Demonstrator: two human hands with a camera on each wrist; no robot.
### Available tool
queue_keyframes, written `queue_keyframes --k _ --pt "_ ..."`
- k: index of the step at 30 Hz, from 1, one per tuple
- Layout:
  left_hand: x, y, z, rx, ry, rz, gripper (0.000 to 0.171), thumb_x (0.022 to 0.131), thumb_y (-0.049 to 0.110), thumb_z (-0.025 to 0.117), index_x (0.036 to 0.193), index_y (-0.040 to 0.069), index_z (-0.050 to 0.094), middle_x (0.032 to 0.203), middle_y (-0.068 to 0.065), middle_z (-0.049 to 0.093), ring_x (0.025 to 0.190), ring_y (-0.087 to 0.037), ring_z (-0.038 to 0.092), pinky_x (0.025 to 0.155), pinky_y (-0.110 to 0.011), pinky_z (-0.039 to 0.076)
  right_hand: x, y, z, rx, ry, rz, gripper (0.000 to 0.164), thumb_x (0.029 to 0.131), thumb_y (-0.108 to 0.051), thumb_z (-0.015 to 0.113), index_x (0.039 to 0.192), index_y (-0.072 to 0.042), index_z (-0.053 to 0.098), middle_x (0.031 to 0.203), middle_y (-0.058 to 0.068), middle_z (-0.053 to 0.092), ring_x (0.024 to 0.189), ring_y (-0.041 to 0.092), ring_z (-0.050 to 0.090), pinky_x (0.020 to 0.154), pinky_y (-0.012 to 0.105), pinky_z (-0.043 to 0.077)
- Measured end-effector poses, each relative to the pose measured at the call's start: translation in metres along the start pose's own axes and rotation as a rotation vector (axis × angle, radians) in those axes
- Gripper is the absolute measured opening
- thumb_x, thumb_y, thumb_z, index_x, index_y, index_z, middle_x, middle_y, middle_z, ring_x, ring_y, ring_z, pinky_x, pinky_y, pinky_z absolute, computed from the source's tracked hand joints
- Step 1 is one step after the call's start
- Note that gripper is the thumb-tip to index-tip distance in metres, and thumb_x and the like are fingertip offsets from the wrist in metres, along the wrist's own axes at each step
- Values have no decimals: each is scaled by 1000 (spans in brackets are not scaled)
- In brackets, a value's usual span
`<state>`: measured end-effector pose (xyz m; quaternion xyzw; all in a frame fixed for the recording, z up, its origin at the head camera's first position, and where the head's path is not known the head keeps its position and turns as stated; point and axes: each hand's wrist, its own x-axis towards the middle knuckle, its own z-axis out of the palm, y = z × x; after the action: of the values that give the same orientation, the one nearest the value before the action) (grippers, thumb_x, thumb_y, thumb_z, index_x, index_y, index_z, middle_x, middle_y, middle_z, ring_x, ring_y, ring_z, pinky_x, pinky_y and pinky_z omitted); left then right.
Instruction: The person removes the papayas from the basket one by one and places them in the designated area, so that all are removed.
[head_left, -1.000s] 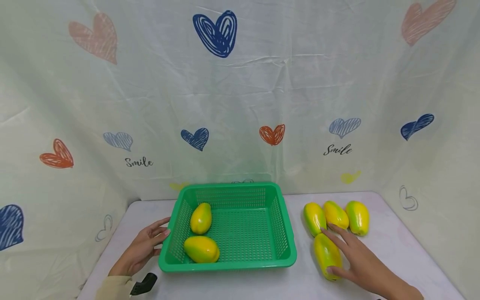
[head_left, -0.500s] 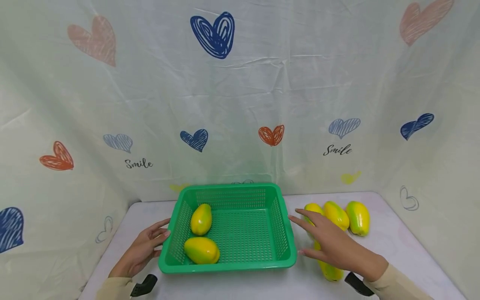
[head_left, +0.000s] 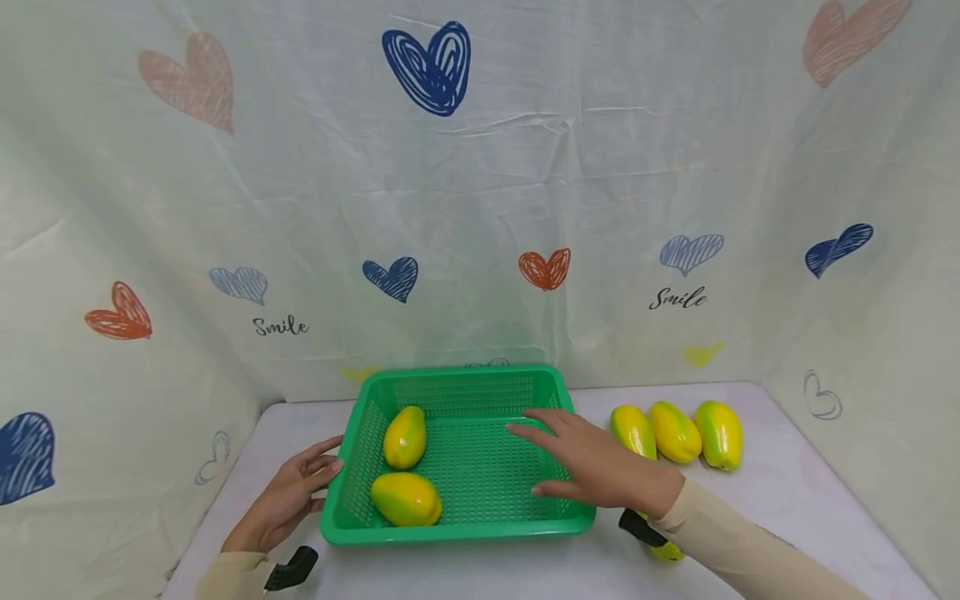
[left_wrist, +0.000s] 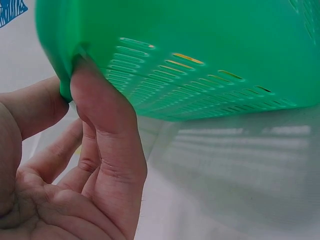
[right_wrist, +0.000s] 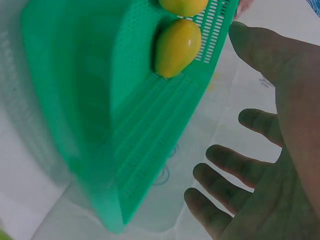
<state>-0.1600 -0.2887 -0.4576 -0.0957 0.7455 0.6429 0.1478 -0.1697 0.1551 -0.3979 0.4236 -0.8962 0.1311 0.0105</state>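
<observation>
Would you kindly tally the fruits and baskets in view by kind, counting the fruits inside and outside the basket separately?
Green basket: 1
Yellow-green fruits inside the basket: 2
Yellow-green fruits on the table: 4, one mostly hidden by the right arm
Total: 7

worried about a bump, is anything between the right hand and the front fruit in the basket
Nothing visible: in the head view, only bare floor of the basket shows between the right hand and the front fruit. The left hand pinches the basket's left rim, beyond the fruit.
</observation>
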Motion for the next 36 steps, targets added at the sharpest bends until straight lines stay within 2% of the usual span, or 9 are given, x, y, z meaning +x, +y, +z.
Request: queue_keyframes --k 5,11,21,26,31,36 --pt "0 -1 0 0 5 1 62 112 13 54 165 0 25 126 -12 63 97 -18 70 85 -37 65 21 -9 4 20 -45 -32 79 94 -32 83 160 -12 44 161 18 43 144 37 47 116 56 45" --pt "1 -1 0 2 17 -2 62 112 13 54 165 0 25 127 -13 62 97 -18 70 85 -36 65 48 -18 14 -44 -88 -99 85 88 -28 89 159 -11 45 159 16 45 143 34 49 116 49 47" --pt "1 0 2 14 37 -3 60 112 12 55 164 1 29 125 -13 62 96 -18 70 84 -37 65 89 -36 29 -103 -204 -169 90 87 -30 90 162 -20 42 161 9 46 144 26 50 118 37 46" --pt "1 0 3 18 37 0 60 111 12 56 164 1 29 126 -14 63 97 -19 71 85 -38 65 104 -45 37 -119 -277 -196 91 87 -29 91 163 -25 41 164 5 42 142 22 51 117 33 46" --pt "0 0 3 11 39 -1 60 111 12 55 164 1 29 124 -14 64 96 -19 72 85 -39 66 116 -56 43 -158 -305 -250 92 85 -28 92 162 -28 43 163 1 42 134 16 55 110 24 49" --pt "0 0 2 13 43 -6 62 110 14 58 164 1 30 124 -14 63 96 -19 71 85 -40 65 126 -65 47 -166 -331 -278 92 84 -24 93 162 -30 43 163 -3 43 133 14 55 109 21 48"
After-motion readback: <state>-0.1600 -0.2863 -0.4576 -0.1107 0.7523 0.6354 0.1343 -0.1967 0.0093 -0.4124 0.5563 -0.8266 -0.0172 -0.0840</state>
